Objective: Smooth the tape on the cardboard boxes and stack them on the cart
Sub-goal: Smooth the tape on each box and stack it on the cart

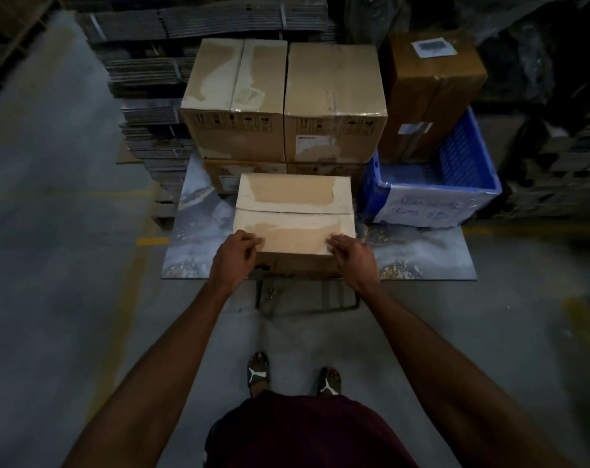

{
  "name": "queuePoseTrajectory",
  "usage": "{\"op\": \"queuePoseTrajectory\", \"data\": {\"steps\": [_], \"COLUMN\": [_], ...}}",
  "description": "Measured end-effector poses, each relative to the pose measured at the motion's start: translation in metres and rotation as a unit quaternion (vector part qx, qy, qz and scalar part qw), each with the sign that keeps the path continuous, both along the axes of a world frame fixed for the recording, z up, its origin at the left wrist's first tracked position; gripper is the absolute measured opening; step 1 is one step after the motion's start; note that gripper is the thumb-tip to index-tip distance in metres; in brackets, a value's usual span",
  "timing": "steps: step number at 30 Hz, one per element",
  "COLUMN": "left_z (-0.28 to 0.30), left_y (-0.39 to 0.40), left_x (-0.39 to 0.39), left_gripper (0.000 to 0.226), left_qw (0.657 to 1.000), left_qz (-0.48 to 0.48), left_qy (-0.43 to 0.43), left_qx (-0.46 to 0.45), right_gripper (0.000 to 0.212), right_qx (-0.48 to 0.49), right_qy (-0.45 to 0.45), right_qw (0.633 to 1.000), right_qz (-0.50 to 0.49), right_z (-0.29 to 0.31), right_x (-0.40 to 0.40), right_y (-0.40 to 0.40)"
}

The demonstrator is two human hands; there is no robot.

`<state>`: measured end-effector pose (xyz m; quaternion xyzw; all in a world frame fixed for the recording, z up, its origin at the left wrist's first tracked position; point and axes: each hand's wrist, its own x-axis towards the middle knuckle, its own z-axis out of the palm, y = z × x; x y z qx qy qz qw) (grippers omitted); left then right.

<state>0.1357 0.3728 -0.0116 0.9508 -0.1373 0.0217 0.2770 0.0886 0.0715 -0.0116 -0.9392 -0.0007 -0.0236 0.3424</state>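
Observation:
A taped cardboard box (293,211) sits at the near edge of the flat cart deck (428,255), its tape seam running left to right. My left hand (236,258) grips the box's near left corner with curled fingers. My right hand (351,258) grips the near right corner the same way. Behind it two larger taped boxes, one on the left (234,99) and one on the right (334,99), stand side by side on a lower layer of boxes (249,175).
A blue plastic crate (469,163) holds a tall brown box (432,89) at the right. Bundles of flattened cardboard (145,72) are piled behind and to the left. The cart's handle frame (307,305) lies low in front of my feet on the concrete floor.

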Motion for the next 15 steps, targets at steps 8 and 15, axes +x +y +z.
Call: {"op": "queuePoseTrajectory", "data": {"steps": [8, 15], "left_z": [0.005, -0.007], "left_y": [0.024, 0.021], "left_x": [0.023, 0.019], "left_gripper": [0.048, 0.05], "left_qw": [0.998, 0.999], "left_qz": [-0.046, -0.039], "left_qy": [0.03, -0.027], "left_qx": [0.02, 0.026], "right_gripper": [0.039, 0.04], "right_qx": [-0.024, -0.06], "right_qy": [0.024, 0.02], "right_qw": [0.999, 0.997], "right_qz": [-0.024, -0.045], "right_z": [0.01, 0.001], "right_x": [0.007, 0.008], "right_y": [-0.016, -0.009]}}
